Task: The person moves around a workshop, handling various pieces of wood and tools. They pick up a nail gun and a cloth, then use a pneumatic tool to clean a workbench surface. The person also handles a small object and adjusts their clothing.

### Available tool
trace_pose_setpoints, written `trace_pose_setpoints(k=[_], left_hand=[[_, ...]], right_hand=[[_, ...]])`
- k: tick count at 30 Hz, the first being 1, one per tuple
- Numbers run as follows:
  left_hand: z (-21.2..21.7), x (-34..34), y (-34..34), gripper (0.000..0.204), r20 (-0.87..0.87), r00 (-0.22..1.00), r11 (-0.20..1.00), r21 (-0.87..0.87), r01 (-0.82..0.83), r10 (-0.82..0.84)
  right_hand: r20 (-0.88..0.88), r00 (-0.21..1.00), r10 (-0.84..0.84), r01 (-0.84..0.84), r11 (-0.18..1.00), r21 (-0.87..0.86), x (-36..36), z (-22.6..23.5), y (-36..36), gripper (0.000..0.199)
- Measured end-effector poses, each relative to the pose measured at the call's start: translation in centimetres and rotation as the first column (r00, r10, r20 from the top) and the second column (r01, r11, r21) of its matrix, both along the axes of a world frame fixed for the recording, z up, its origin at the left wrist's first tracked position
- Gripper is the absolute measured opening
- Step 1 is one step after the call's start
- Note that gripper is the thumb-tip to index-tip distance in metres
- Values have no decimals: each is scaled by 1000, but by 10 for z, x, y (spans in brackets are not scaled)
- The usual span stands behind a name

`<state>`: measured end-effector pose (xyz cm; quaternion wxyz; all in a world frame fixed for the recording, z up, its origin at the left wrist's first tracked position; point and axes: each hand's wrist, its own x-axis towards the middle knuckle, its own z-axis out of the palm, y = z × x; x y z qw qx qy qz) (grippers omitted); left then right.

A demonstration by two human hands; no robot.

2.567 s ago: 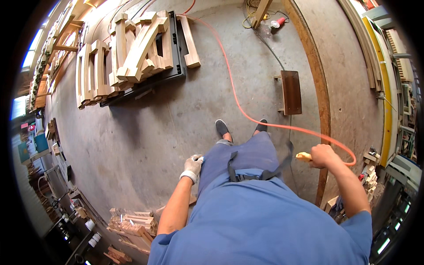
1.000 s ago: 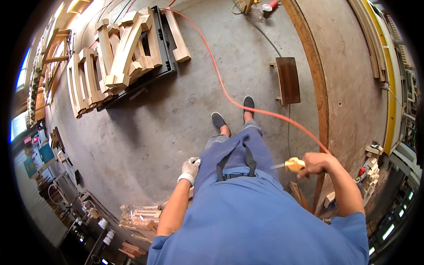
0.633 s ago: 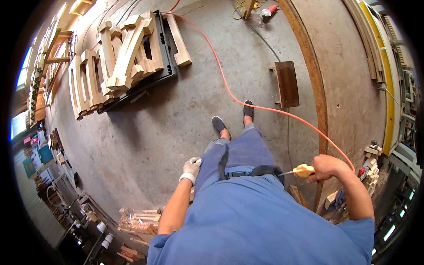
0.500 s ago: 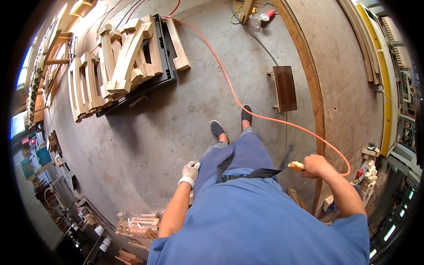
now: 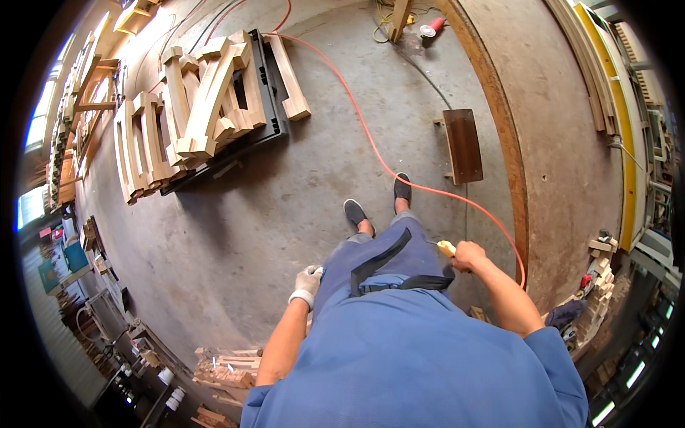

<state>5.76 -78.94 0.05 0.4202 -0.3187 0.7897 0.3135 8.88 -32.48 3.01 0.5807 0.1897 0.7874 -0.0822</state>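
Observation:
My right hand (image 5: 467,256) is closed around what looks like a yellow air blow gun (image 5: 447,248) with a thin dark nozzle, held in front of my right thigh. An orange hose (image 5: 365,132) crosses the floor and curves behind my right forearm; where it joins the tool is hidden. At my left hip, my gloved left hand (image 5: 307,282) has its fingers curled. A small pale-blue bit shows at its fingertips against my blue apron (image 5: 339,269), too small to name. A black strap (image 5: 385,258) with a buckle crosses my waist.
Jointed wooden frames (image 5: 207,100) lie piled on a black pallet (image 5: 272,118) at the far left, a wooden leg piece (image 5: 289,78) beside them. A low brown stool (image 5: 464,145) stands ahead right, near a wooden-edged panel (image 5: 508,143). Wood offcuts (image 5: 228,367) are stacked behind left.
My right hand has swung inward to the left with the yellow tool, and the hose's near end has shifted left with it. The left hand stays at my hip.

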Motion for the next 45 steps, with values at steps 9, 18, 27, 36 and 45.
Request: trace_pose_setpoints(k=[9, 18, 27, 36, 45], left_hand=[[-77, 74, -58, 44, -28, 837, 834, 68, 547, -546], [-46, 53, -2, 25, 117, 965, 969, 51, -241, 233], [-27, 54, 24, 16, 113, 964, 970, -69, -233, 239], [-6, 46, 42, 19, 140, 978, 964, -239, -116, 153], [-17, 13, 38, 23, -98, 991, 985, -151, 79, -95]], right_hand=[[116, 981, -155, 157, 988, -10, 14, -44, 4, 37], [59, 987, 147, -150, 987, 55, -58, -51, -23, 33], [50, 965, 259, -252, 961, -118, -83, -61, -69, 31], [122, 852, 510, -353, 730, -585, -124, -49, -167, 35], [39, 849, 527, -484, 805, -342, -180, 16, -96, 25]])
